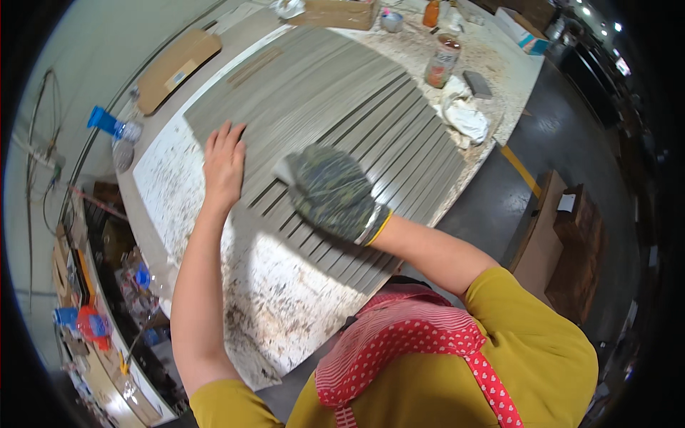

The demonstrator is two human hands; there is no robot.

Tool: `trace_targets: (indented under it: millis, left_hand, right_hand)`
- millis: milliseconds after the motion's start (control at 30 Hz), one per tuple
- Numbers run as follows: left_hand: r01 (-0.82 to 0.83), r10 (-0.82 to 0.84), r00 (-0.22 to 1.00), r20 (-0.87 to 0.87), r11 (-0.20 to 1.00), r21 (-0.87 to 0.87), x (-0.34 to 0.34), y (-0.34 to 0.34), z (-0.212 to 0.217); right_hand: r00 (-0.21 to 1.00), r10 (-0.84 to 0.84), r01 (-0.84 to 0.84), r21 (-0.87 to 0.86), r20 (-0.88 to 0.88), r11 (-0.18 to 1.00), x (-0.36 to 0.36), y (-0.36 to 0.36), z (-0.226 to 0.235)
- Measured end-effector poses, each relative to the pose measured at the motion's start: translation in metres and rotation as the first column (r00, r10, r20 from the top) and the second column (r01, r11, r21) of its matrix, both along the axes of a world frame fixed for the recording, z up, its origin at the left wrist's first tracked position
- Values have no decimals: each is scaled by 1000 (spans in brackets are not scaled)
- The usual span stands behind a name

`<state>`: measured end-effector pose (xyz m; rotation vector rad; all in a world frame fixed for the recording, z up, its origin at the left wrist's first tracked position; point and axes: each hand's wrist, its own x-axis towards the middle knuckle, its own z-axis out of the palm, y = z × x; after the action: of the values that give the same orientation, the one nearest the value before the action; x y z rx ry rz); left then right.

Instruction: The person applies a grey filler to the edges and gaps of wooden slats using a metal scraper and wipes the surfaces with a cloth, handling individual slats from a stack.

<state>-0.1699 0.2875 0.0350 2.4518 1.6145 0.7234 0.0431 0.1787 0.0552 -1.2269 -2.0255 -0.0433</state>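
A grey wood-grain panel (300, 93) with a row of long parallel slots lies across the worktable. Bare and outstretched, my left hand (225, 164) rests flat on the panel's left edge. My right hand (334, 191) wears a dark patterned glove with a yellow cuff and presses down over the slotted part. From under its fingers shows the edge of a small light grey pad (283, 170), slightly blurred; the rest of it is hidden by the glove.
The white, stained tabletop (278, 307) shows around the panel. Toward the far right stand a labelled bottle (443, 61), a grey block (477, 84) and a crumpled white cloth (465, 118). Cardboard (178, 70) lies at the far left. An open carton (546, 242) stands on the floor right.
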Motion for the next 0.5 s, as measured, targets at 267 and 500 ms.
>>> trace_targets:
  millis: [267,500]
  left_hand:
    - [126,-126,992,10,983,-132,-19,10,0]
    - [260,-208,948,241,942,-212,-45,-26,40]
  right_hand:
    - [858,505,-504,-327,-90,799,-78,-85,-20]
    - [614,721,-789,-260,-321,556,-75,-107,-110]
